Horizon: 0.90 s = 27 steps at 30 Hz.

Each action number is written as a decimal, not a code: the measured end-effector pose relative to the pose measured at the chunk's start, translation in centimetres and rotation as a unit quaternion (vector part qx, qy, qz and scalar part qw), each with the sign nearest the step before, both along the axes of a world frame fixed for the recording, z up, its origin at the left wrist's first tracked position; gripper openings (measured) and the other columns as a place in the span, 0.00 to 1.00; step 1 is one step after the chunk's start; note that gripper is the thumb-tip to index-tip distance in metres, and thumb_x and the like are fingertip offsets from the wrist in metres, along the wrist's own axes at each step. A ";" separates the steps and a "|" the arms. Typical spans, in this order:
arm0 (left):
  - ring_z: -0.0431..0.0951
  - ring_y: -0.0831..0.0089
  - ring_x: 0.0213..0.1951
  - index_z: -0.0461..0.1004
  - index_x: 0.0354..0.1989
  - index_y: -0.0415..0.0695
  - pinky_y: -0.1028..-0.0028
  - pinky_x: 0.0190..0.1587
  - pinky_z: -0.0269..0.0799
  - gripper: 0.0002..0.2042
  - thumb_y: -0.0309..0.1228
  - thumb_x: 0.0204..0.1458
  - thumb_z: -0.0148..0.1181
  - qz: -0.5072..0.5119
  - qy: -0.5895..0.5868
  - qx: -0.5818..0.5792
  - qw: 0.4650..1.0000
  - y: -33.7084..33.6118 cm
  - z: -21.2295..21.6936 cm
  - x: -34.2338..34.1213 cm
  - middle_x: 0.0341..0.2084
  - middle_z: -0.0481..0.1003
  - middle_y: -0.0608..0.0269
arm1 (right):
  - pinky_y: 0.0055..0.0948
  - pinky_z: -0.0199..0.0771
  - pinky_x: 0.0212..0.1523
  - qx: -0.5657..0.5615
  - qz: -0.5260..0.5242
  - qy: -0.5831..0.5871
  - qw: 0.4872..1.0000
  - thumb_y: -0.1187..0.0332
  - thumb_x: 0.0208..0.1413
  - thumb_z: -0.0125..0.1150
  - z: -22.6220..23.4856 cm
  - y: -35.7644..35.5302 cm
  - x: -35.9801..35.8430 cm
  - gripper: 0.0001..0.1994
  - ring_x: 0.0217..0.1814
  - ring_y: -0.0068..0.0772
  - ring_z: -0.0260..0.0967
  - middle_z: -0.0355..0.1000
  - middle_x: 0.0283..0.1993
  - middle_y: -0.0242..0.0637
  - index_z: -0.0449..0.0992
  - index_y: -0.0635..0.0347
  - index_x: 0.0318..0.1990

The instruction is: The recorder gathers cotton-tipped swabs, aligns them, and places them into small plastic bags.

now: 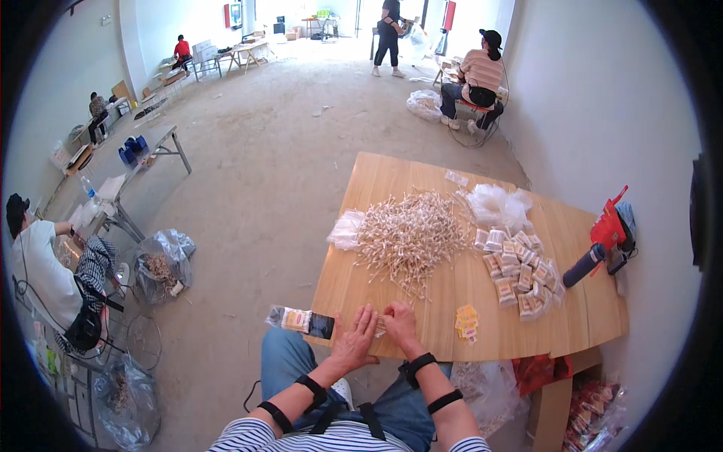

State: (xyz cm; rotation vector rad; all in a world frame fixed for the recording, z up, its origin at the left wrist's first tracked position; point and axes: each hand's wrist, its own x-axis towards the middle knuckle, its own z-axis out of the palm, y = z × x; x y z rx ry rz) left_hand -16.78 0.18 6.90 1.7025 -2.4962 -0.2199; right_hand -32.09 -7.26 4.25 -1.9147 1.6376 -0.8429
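1. Counter (pixel 459 301): wood-topped, in front of the seated person.
2. Swab heap (pixel 410 233): loose, mid-counter, beyond both hands.
3. Packet pile (pixel 525 275): filled packets, right of the heap.
4. Clear bags (pixel 498 205): bunched behind the packet pile.
5. Left hand (pixel 356 339): fingers outstretched and close together at the counter's near edge; no grip visible.
6. Right hand (pixel 401 322): fingers curled in, just beside the left; cannot tell whether anything is gripped.
7. Single packet (pixel 296 320): near left corner, left of the left hand.
8. Yellow cards (pixel 467 322): small cluster, right of the right hand.
9. Small swab bunch (pixel 379 328): between the 2 hands, partly hidden.
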 end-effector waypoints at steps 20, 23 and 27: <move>0.45 0.59 0.74 0.52 0.70 0.40 0.30 0.64 0.40 0.60 0.56 0.27 0.76 0.010 0.006 -0.028 1.000 -0.1 -1.2 -0.3 0.72 0.48 0.53 | 0.48 0.70 0.48 -0.002 0.020 0.087 0.996 0.72 0.48 0.61 1.3 2.7 -0.4 0.11 0.49 0.55 0.69 0.71 0.45 0.51 0.79 0.62 0.41; 0.45 0.62 0.74 0.54 0.70 0.41 0.33 0.67 0.35 0.60 0.57 0.26 0.75 0.005 0.004 -0.032 0.999 -0.3 -0.5 -0.4 0.72 0.48 0.55 | 0.50 0.64 0.60 -0.090 0.013 0.118 0.989 0.67 0.48 0.64 1.7 4.3 -1.0 0.25 0.61 0.57 0.63 0.68 0.57 0.52 0.72 0.65 0.55; 0.45 0.62 0.74 0.54 0.70 0.40 0.33 0.68 0.31 0.57 0.55 0.29 0.73 0.008 0.052 -0.055 0.997 0.0 -1.3 -0.1 0.72 0.49 0.54 | 0.54 0.47 0.72 -0.045 0.112 0.188 0.975 0.58 0.45 0.68 1.4 6.7 -1.2 0.45 0.76 0.58 0.44 0.51 0.71 0.59 0.54 0.71 0.68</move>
